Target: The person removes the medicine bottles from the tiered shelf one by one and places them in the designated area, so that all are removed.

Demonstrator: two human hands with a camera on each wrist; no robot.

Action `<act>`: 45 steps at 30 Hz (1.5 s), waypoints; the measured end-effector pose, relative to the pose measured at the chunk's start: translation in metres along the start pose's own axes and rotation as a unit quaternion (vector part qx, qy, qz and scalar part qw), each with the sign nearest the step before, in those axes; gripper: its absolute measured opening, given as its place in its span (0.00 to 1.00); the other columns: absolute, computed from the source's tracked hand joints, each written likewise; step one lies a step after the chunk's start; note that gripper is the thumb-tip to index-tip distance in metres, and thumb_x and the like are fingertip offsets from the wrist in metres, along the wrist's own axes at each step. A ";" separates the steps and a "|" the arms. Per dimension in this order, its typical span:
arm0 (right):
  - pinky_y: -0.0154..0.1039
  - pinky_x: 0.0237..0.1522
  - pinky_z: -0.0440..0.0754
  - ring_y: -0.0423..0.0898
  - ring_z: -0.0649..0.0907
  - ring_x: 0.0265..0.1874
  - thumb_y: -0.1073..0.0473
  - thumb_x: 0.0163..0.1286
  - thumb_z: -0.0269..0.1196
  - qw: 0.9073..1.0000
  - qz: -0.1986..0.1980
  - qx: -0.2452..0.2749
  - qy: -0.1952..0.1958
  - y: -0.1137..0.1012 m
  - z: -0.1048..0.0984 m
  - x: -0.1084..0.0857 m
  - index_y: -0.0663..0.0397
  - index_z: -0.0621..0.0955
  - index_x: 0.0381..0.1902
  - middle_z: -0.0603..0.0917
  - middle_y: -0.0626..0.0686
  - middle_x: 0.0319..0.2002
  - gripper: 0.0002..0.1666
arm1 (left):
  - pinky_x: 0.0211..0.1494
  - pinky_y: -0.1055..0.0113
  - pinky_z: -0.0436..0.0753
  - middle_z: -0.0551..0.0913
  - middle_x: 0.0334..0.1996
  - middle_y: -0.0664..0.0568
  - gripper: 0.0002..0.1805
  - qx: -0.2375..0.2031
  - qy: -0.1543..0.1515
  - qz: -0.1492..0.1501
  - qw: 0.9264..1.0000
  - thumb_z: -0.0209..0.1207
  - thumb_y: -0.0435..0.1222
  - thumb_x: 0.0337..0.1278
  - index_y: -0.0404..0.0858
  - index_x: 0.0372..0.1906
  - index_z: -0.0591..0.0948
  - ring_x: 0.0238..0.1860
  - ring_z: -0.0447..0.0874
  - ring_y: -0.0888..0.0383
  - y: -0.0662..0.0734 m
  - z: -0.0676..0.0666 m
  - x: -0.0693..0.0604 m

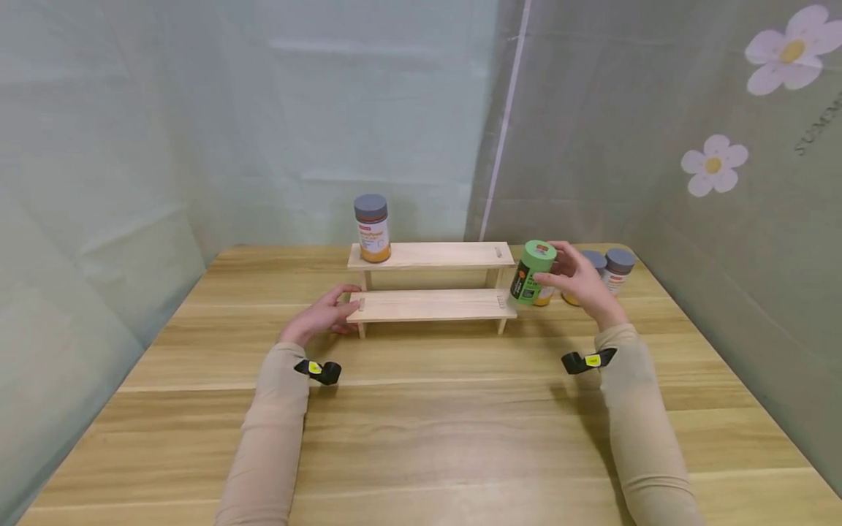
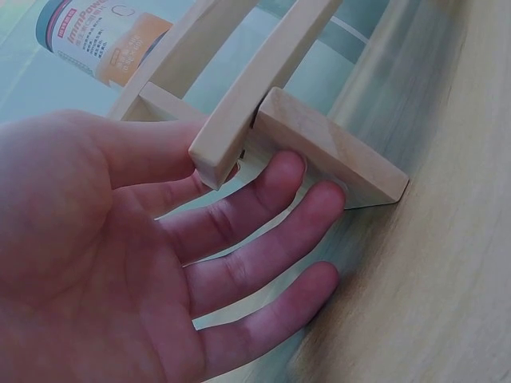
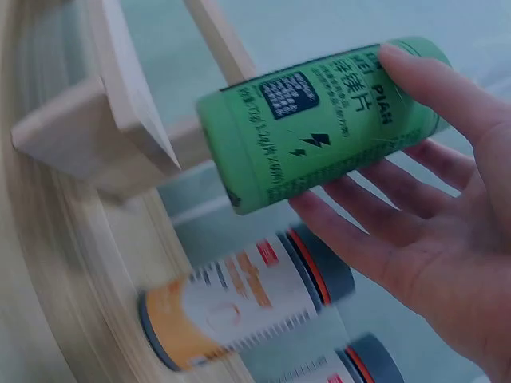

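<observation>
Left hand (image 1: 321, 315) grips one end of the wooden rack (image 1: 427, 305), presumably steadying it — right hand (image 1: 584, 283) holds the tilted green bottle (image 1: 530, 276) near its lid, leaving the base free.

A wood-grain tabletop (image 1: 427, 438), light brown with streaks, has rounded far corners. Behind it hangs a pale blue-green sheet (image 1: 368, 117) with creases. A whitish stripe (image 1: 506, 124) runs aslant beside a greyer curtain (image 1: 612, 146). On this curtain are printed a larger daisy (image 1: 792, 50), a smaller daisy (image 1: 714, 165) below, both yellow-centred, and dark lettering (image 1: 821, 124), partly cut off.
</observation>
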State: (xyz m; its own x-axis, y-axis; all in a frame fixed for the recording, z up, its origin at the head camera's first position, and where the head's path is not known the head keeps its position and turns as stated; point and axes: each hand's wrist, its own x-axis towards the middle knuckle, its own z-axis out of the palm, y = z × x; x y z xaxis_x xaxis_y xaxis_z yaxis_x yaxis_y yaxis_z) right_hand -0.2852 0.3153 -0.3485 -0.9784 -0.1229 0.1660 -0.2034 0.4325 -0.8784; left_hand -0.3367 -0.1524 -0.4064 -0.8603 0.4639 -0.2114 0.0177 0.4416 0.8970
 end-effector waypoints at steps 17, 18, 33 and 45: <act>0.25 0.49 0.76 0.41 0.75 0.56 0.56 0.66 0.66 0.998 0.019 -0.022 -0.049 0.023 -0.028 -0.012 0.53 0.63 0.66 0.75 0.42 0.53 0.35 | 0.48 0.61 0.82 0.71 0.59 0.24 0.29 -0.005 -0.004 0.004 1.000 0.43 0.42 0.75 0.35 0.73 0.52 0.43 0.85 0.54 -0.002 0.001 -0.001; 0.25 0.49 0.76 0.41 0.74 0.57 0.56 0.66 0.65 0.998 0.020 -0.026 -0.056 0.024 -0.029 -0.012 0.53 0.63 0.66 0.74 0.42 0.54 0.35 | 0.48 0.61 0.82 0.71 0.59 0.25 0.29 -0.005 -0.003 0.002 1.000 0.43 0.42 0.75 0.36 0.73 0.52 0.43 0.85 0.54 -0.002 0.001 -0.002; 0.27 0.52 0.75 0.30 0.75 0.53 0.59 0.64 0.67 0.992 0.023 -0.036 -0.117 0.042 -0.038 -0.015 0.57 0.63 0.64 0.77 0.43 0.54 0.35 | 0.48 0.61 0.82 0.70 0.60 0.25 0.30 -0.009 -0.002 0.001 1.000 0.45 0.42 0.75 0.37 0.73 0.52 0.42 0.84 0.55 -0.001 0.000 -0.002; 0.27 0.54 0.74 0.33 0.73 0.56 0.57 0.61 0.69 0.989 0.040 -0.036 -0.136 0.050 -0.032 -0.011 0.57 0.63 0.62 0.74 0.51 0.58 0.37 | 0.46 0.64 0.82 0.72 0.58 0.25 0.29 -0.017 -0.002 0.010 1.000 0.45 0.42 0.74 0.36 0.72 0.53 0.40 0.85 0.58 -0.002 0.000 0.000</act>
State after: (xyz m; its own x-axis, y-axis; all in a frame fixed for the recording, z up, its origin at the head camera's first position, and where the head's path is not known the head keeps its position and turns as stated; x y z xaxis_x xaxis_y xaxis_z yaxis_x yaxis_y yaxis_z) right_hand -0.2858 0.3673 -0.3802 -0.9473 -0.3179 -0.0388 -0.1371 0.5120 -0.8480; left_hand -0.3364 -0.1530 -0.4083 -0.8580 0.4753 -0.1947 0.0178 0.4063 0.9136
